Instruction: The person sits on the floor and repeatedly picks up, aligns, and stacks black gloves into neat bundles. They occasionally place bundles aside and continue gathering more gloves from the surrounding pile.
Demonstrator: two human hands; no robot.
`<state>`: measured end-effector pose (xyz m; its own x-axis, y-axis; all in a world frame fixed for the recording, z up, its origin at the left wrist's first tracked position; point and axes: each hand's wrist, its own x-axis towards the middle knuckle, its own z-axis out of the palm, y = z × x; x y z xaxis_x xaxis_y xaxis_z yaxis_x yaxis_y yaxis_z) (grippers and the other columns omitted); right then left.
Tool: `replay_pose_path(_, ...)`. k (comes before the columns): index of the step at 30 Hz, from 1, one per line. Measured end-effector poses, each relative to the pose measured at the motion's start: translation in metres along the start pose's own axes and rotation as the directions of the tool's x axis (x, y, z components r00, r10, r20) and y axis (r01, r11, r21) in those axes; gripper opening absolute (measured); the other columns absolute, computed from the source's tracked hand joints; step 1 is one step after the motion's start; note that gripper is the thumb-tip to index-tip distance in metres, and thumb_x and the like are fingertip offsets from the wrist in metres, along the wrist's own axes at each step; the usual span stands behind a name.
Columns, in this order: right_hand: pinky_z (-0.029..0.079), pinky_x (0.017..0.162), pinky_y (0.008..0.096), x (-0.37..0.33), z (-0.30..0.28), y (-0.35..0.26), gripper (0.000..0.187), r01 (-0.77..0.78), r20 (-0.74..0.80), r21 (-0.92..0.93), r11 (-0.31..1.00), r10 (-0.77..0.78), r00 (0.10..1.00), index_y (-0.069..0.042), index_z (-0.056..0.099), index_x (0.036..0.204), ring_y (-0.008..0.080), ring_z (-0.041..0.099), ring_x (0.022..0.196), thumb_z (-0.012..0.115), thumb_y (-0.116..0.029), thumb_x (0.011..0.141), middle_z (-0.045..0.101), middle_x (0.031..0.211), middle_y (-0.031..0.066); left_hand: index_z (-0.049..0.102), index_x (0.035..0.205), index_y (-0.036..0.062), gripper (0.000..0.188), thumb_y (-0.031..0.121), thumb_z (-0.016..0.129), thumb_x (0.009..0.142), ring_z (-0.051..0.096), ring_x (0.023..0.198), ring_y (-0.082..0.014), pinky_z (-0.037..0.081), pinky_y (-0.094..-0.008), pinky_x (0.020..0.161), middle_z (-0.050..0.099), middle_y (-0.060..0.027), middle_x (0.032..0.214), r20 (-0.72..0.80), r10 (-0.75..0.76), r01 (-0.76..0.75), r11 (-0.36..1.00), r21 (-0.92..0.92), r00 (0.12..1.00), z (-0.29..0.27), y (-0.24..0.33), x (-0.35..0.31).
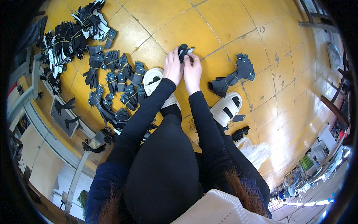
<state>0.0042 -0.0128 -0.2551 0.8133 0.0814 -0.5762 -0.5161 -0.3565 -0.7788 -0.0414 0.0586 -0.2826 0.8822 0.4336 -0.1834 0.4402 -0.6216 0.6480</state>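
Above the floor in front of my feet, a small bundle of dark pieces (182,51) with a pale edge is held between my two hands. My left hand (173,68) is closed on its left side, its fingers partly hiding it. On the other side, the fingertips of my right hand (192,71) pinch its lower right part. Nearest to my left hand on the floor is a banded bundle of dark pieces (138,72). To the right of my right hand lies a larger dark bundle (225,84) with a yellow band, and a dark stack (245,67) touches its far end.
Several more banded dark bundles (125,66) lie at the left, with big black-and-white piles (61,44) behind them. My cream sandals (226,109) stand on the yellow tiled floor (220,22). A clear plastic bag (255,152) is at the right, a metal frame (48,132) at the left.
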Motion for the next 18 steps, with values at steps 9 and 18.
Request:
replay_pose_path(9, 0.02, 0.112, 0.0366, 0.024, -0.029, 0.023, 0.061, 0.343, 0.115, 0.186, 0.921, -0.368, 0.923, -0.001, 0.024, 0.145, 0.0293, 0.024, 0.139, 0.051, -0.011, 0.091, 0.023, 0.151, 0.0188, 0.032, 0.139, 0.0014, 0.066, 0.001, 0.056, 0.077, 0.033, 0.126, -0.0405, 0.027, -0.0481, 0.108, 0.038, -0.0212, 0.132, 0.011, 0.243, -0.244, 0.969, 0.029, 0.97, 0.022, 0.003, 0.0)
replay_pose_path(18, 0.022, 0.113, 0.0365, 0.027, -0.043, 0.039, 0.056, 0.427, 0.268, 0.033, 0.904, -0.419, 0.867, 0.001, 0.032, 0.141, 0.0255, 0.032, 0.136, 0.049, -0.004, 0.088, 0.028, 0.15, 0.0129, 0.031, 0.139, -0.0007, 0.064, -0.002, 0.055, 0.079, 0.034, 0.126, -0.04, 0.03, -0.0442, 0.107, 0.04, -0.0213, 0.129, 0.081, 0.316, -0.322, 0.944, 0.073, 0.945, 0.024, -0.018, 0.009)
